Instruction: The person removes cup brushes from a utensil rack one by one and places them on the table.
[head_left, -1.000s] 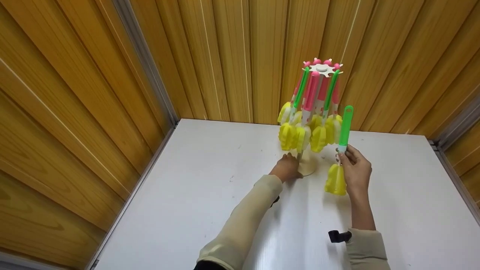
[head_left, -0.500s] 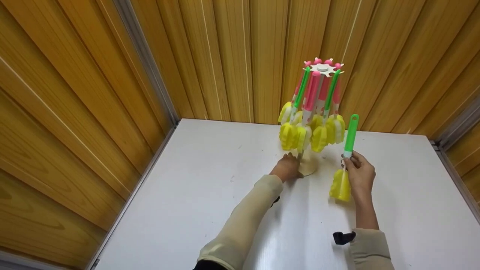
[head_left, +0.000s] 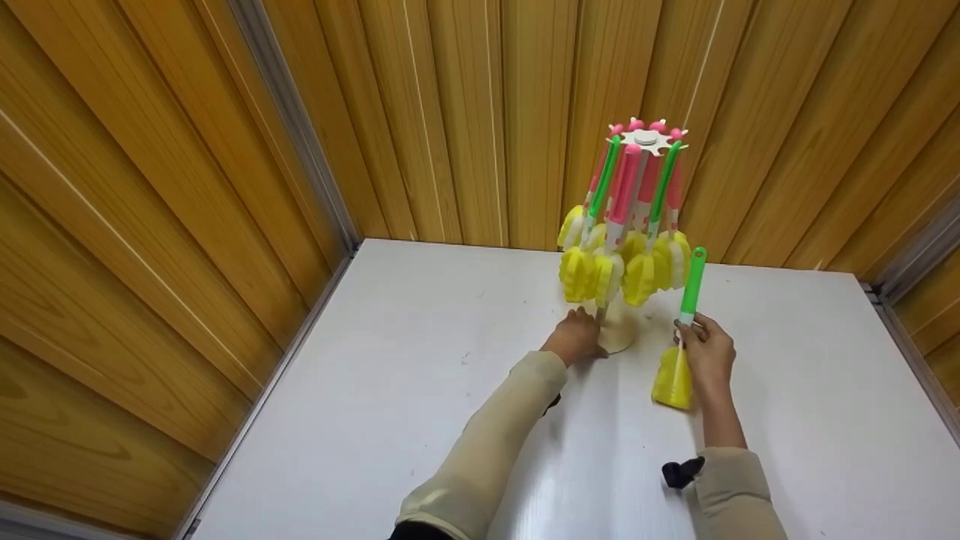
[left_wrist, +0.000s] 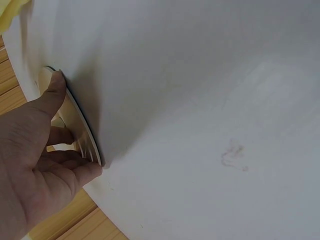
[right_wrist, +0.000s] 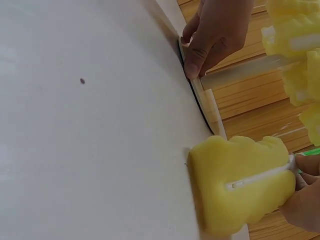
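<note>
A stand with a white notched top (head_left: 645, 139) holds several hanging sponge brushes (head_left: 619, 187) with pink or green handles and yellow sponge heads. My left hand (head_left: 576, 336) is down at the stand's round base (head_left: 616, 334); in the left wrist view its thumb and fingers (left_wrist: 55, 95) grip the rim of that disc. To the right of the stand, my right hand (head_left: 709, 351) pinches a green-handled sponge brush (head_left: 694, 281) at its white neck. This brush is nearly upright, handle up. Its yellow sponge head (right_wrist: 240, 185) is low, close over the table in the right wrist view.
The white table (head_left: 420, 337) meets a wood-panelled wall (head_left: 457, 120) just behind the stand. Another panelled wall (head_left: 127, 247) runs along the left side. Small dark marks (head_left: 466, 358) dot the tabletop.
My right hand has lowered the green-handled brush toward the table, swinging a little right and then back left. The left hand and the stand have stayed in place.
</note>
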